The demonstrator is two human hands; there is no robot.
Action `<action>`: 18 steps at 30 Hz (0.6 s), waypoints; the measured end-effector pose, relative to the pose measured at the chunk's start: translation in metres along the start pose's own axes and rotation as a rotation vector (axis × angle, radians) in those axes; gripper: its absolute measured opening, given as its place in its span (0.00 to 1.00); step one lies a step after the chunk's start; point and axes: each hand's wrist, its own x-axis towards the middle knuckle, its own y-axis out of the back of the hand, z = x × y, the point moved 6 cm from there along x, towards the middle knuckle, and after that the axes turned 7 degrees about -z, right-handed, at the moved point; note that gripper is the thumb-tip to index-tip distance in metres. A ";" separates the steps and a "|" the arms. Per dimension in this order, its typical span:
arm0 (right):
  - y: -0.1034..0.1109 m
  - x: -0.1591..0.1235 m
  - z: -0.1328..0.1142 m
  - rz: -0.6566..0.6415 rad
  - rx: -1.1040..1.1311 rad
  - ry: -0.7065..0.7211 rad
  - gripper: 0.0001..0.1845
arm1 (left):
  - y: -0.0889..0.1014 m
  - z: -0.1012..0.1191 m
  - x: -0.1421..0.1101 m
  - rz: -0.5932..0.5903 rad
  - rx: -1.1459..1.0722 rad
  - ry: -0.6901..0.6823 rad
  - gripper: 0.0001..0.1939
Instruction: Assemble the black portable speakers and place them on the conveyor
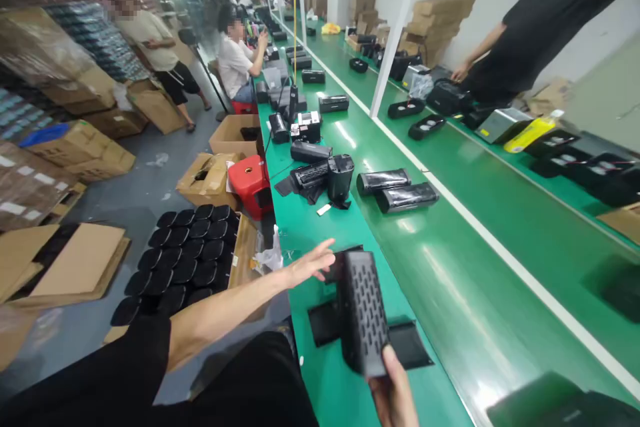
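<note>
My right hand (395,387) grips the lower end of a black speaker casing (364,307) with rows of slots on its face, held tilted above the green bench. My left hand (311,265) reaches toward the casing's upper end, fingers stretched out and apart, holding nothing. Flat black pieces (325,323) lie on the bench under and beside the casing, partly hidden by it. Farther up stand another black casing (340,177) on end and a pile of black parts (311,177). A small white piece (324,210) rests near them.
Two film-wrapped black casings (407,199) sit on the green conveyor (450,280). To the left are a red stool (250,183), cartons (207,177) and a box of black units (187,250). A co-worker in black (545,20) stands across the line; others are farther back.
</note>
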 end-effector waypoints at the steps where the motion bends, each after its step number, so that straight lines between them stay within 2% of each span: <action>1: -0.003 0.018 -0.020 0.041 0.019 0.035 0.37 | 0.007 -0.007 0.002 0.058 -0.043 0.017 0.48; 3: -0.005 0.058 -0.069 0.115 0.022 0.137 0.39 | 0.018 -0.029 0.004 0.128 -0.084 0.087 0.47; 6: 0.006 0.116 -0.138 0.264 0.020 0.204 0.47 | 0.027 -0.062 0.002 0.096 -0.066 0.211 0.44; 9: 0.025 0.168 -0.183 0.354 -0.022 0.206 0.50 | 0.037 -0.079 -0.005 0.044 -0.006 0.245 0.39; 12: 0.047 0.201 -0.200 0.463 -0.061 0.149 0.47 | 0.051 -0.087 -0.008 0.036 0.000 0.283 0.36; 14: 0.065 0.207 -0.199 0.563 -0.092 0.095 0.46 | 0.061 -0.089 -0.005 0.049 -0.004 0.309 0.34; 16: 0.084 0.194 -0.191 0.687 -0.129 0.066 0.41 | 0.067 -0.088 0.004 0.044 0.002 0.318 0.32; 18: 0.101 0.160 -0.175 0.821 -0.182 0.096 0.34 | 0.070 -0.085 0.016 0.021 0.004 0.310 0.30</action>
